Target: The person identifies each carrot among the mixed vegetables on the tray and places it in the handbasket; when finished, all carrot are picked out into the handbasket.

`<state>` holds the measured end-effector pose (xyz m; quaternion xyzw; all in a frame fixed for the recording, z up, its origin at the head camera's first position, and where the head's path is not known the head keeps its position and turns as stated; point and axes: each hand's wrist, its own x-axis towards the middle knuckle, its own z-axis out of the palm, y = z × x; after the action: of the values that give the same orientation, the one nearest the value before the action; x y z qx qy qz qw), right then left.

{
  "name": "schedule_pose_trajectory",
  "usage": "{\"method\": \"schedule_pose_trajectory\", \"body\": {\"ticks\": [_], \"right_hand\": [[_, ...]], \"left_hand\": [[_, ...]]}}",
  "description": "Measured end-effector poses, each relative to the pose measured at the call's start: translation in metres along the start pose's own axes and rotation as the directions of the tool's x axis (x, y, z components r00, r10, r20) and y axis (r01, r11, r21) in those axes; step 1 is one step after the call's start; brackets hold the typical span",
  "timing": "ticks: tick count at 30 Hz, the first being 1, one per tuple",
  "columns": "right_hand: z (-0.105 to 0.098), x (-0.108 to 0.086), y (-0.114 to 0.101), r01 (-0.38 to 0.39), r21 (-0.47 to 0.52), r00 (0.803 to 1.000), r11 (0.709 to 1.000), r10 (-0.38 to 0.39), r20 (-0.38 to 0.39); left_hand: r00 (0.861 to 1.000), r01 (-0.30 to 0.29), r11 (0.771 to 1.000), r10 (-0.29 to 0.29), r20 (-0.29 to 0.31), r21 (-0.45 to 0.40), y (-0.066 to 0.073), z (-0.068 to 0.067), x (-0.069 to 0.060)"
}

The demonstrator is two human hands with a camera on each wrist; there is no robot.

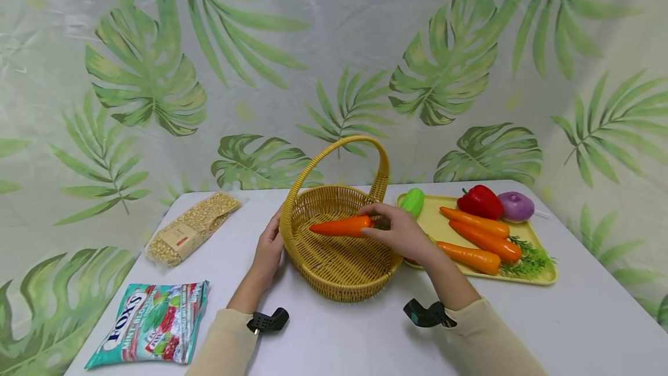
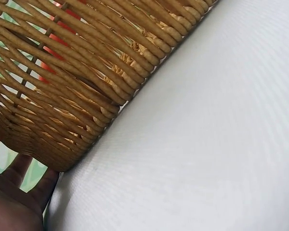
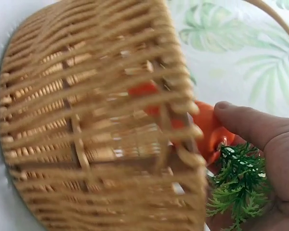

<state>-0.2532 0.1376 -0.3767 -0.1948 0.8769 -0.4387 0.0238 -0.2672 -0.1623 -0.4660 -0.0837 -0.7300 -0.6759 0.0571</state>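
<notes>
A carrot (image 1: 340, 227) with green leaves at its thick end is in my right hand (image 1: 399, 231), pinched between thumb and fingers. It lies nearly level over the inside of a round wicker basket (image 1: 339, 292), its tip pointing left. In the right wrist view the carrot's thick end (image 3: 209, 127) shows past the basket rim, its leaves (image 3: 238, 180) beneath my thumb. My left hand (image 1: 268, 248) touches the basket's left outer side, beside the handle's base. Fairly straight, spread fingers (image 2: 19, 168) rest against the woven wall in the left wrist view; some fingertips are hidden.
Right of the basket, a yellow tray (image 1: 548, 274) bears several carrots (image 1: 485, 242), a red pepper (image 1: 480, 202), a purple onion-like vegetable (image 1: 515, 206) and a green vegetable (image 1: 413, 202). At left lie a pack of pale grains (image 1: 193, 228) and a FOX'S candy bag (image 1: 151, 324).
</notes>
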Motion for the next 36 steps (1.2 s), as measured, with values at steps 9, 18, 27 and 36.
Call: {"method": "schedule_pose_trajectory", "body": {"ticks": [9, 18, 27, 36], "right_hand": [[0.022, 0.009, -0.005, 0.082, -0.083, 0.997, 0.993, -0.081, 0.020], [0.037, 0.011, -0.004, 0.135, -0.169, 0.989, 0.976, -0.123, 0.080], [0.039, 0.011, -0.003, 0.197, -0.161, 0.948, 0.967, -0.147, 0.281], [0.043, 0.012, -0.001, 0.195, -0.112, 0.921, 0.974, -0.143, 0.361]], "left_hand": [[1.000, 0.004, 1.000, -0.004, 0.006, 0.000, -0.001, 0.000, 0.001], [1.000, 0.000, 1.000, 0.000, 0.006, -0.013, 0.000, 0.000, 0.000], [1.000, 0.002, 1.000, -0.002, -0.019, 0.025, 0.001, -0.001, 0.000], [1.000, 0.001, 1.000, -0.001, -0.029, 0.022, 0.000, 0.000, 0.000]]}}
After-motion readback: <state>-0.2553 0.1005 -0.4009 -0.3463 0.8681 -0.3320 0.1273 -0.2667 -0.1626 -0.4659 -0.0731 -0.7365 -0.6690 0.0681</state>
